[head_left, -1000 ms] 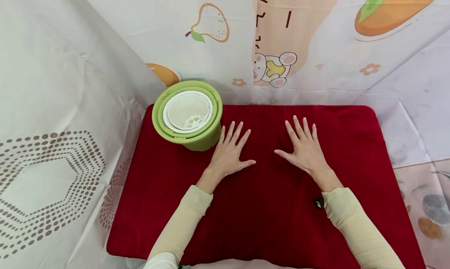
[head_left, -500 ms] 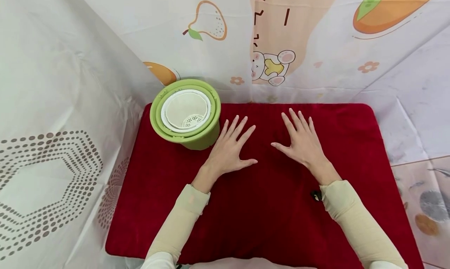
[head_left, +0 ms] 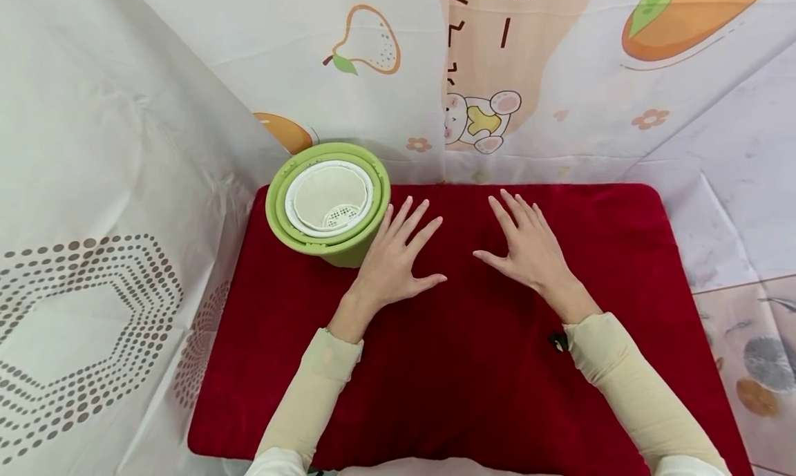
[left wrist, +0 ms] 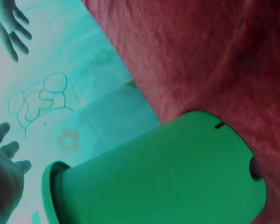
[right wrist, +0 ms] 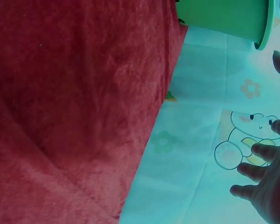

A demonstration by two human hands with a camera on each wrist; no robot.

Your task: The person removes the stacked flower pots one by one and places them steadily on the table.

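Observation:
A green flowerpot (head_left: 349, 255) stands at the back left of the red cloth, with more rims nested inside it. Innermost sits a white pot (head_left: 329, 194) with a perforated bottom. My left hand (head_left: 387, 260) hovers with spread, straight fingers just right of the green pot and overlaps its side in the head view. The left wrist view shows the green pot's wall (left wrist: 158, 177) and a slot near its base. To the right, my right hand (head_left: 530, 252) holds nothing, its fingers extended and thumb out, above the cloth. Its fingers (right wrist: 252, 172) also show in the right wrist view.
The red cloth (head_left: 460, 379) covers the table. White printed sheets (head_left: 398, 117) hang behind it and along both sides. A small dark object (head_left: 558, 341) shows beside the right sleeve cuff.
My left hand has shifted left toward the green flowerpot. My right hand has moved slightly left and farther from the body. The flowerpot stays where it stood.

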